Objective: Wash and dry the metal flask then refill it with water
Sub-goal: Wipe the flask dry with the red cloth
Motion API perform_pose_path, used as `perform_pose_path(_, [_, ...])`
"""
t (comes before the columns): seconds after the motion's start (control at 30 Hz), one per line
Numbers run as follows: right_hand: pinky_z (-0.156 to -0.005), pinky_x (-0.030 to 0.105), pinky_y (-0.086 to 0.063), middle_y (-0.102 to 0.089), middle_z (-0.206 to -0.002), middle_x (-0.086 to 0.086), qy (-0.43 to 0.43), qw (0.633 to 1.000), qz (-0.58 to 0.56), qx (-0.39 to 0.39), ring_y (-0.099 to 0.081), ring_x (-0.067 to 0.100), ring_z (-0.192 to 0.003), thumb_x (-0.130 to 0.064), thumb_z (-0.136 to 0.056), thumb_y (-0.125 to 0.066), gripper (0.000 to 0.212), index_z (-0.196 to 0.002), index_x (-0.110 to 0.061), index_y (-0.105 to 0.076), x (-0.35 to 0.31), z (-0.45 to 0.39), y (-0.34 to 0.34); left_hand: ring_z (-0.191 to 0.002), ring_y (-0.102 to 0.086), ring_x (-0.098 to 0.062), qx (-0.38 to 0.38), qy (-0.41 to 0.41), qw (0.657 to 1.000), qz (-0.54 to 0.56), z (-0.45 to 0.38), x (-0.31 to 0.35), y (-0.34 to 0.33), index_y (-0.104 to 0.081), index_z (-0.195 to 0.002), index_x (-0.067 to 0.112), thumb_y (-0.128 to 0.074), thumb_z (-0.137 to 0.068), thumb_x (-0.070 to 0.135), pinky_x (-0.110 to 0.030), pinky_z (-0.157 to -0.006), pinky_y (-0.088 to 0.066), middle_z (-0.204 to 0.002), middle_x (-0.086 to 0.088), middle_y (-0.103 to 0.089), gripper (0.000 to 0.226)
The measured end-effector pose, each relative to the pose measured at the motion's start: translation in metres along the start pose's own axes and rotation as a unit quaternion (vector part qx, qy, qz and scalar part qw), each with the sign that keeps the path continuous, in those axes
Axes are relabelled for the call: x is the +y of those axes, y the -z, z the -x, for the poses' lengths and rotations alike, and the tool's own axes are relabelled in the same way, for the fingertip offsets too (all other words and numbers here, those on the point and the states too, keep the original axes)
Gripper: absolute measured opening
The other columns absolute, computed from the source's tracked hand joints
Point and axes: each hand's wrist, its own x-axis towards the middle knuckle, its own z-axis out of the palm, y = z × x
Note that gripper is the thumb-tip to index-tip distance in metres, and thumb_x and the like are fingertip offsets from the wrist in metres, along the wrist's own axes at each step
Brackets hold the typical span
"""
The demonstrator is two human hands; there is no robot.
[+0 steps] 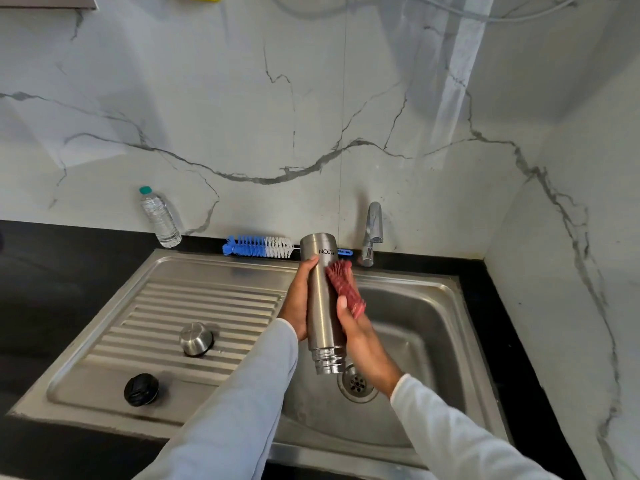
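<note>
The metal flask (322, 303) hangs upside down over the sink basin (426, 327), its open threaded mouth pointing down toward the drain (356, 384). My left hand (296, 303) grips the flask's left side. My right hand (360, 336) presses a red cloth (346, 287) against the flask's right side. The flask's steel cap (196, 339) and a black inner stopper (141, 389) lie on the ribbed drainboard (166, 306) to the left.
A blue and white bottle brush (258, 246) lies along the sink's back edge. A clear plastic water bottle (160, 218) stands on the black counter at the marble wall. The chrome tap (372, 233) rises behind the basin with no water running from it.
</note>
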Motion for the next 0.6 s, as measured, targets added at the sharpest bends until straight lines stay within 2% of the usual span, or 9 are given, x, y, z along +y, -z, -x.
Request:
perform_pose_path(0.07, [-0.126,0.035,-0.019,-0.022,-0.165,-0.017,0.024,0.999,0.030,0.004,-0.021,0.000,-0.150,-0.065,-0.097,-0.040,0.073,-0.160,-0.039,-0.012,0.008,0.013,-0.007,-0.109,-0.069,-0.040,0.036,0.008,0.999,-0.012,-0.004,-0.001,0.003,-0.072,-0.122,0.006,-0.078,-0.069,0.066,-0.053,-0.107,-0.050,-0.119,-0.025,-0.071,0.080])
perform_pose_path(0.13, [-0.126,0.029,-0.010,-0.004,-0.166,-0.026,0.048,0.998,0.047,0.011,-0.007,-0.007,-0.151,-0.053,-0.104,-0.038,0.065,-0.158,-0.046,-0.003,0.009,0.022,-0.012,-0.108,-0.069,-0.044,0.084,-0.016,0.995,-0.048,-0.003,-0.005,0.003,-0.072,-0.116,0.006,-0.078,-0.073,0.063,-0.057,-0.103,-0.052,-0.111,-0.027,-0.073,0.072])
perform_pose_path(0.23, [-0.126,0.026,-0.007,0.010,-0.163,-0.031,0.063,0.996,0.059,0.024,0.001,-0.016,-0.147,-0.045,-0.105,-0.037,0.060,-0.153,-0.051,0.001,0.010,0.023,-0.015,-0.089,-0.073,-0.036,0.106,-0.052,0.986,-0.115,-0.001,-0.005,0.004,-0.076,-0.102,0.005,-0.071,-0.086,0.056,-0.055,-0.096,-0.057,-0.097,-0.023,-0.076,0.053])
perform_pose_path(0.3, [-0.127,0.033,-0.006,0.017,-0.163,-0.029,0.070,0.995,0.068,0.032,0.007,-0.013,-0.148,-0.052,-0.104,-0.036,0.066,-0.157,-0.045,0.004,0.014,0.017,-0.018,-0.085,-0.074,-0.031,0.082,-0.041,0.983,-0.160,0.002,0.000,0.002,-0.077,-0.099,0.006,-0.065,-0.092,0.055,-0.052,-0.097,-0.057,-0.093,-0.020,-0.077,0.051])
perform_pose_path(0.4, [-0.128,0.044,-0.007,0.021,-0.162,-0.029,0.076,0.995,0.055,0.047,0.012,-0.005,-0.151,-0.071,-0.097,-0.031,0.079,-0.156,-0.044,0.014,0.011,-0.001,-0.016,-0.092,-0.074,-0.030,0.023,-0.019,0.978,-0.207,0.006,0.005,0.002,-0.078,-0.105,0.013,-0.054,-0.093,0.065,-0.050,-0.101,-0.055,-0.100,-0.017,-0.078,0.058])
perform_pose_path(0.5, [-0.128,0.044,-0.003,0.019,-0.162,-0.030,0.070,0.994,0.066,0.054,0.016,-0.006,-0.150,-0.077,-0.095,-0.018,0.071,-0.151,-0.052,0.018,-0.004,-0.021,-0.012,-0.098,-0.076,-0.030,0.008,-0.034,0.980,-0.195,0.009,0.003,0.000,-0.076,-0.115,0.019,-0.059,-0.087,0.074,-0.046,-0.097,-0.057,-0.102,-0.012,-0.079,0.064])
perform_pose_path(0.6, [-0.127,0.043,-0.009,0.007,-0.166,-0.024,0.057,0.994,0.055,0.071,0.003,-0.002,-0.152,-0.082,-0.091,-0.012,0.076,-0.155,-0.049,0.013,-0.021,-0.042,-0.004,-0.094,-0.077,-0.028,0.026,-0.027,0.979,-0.201,0.008,0.004,-0.002,-0.075,-0.114,0.018,-0.060,-0.083,0.078,-0.049,-0.096,-0.058,-0.099,-0.011,-0.079,0.070])
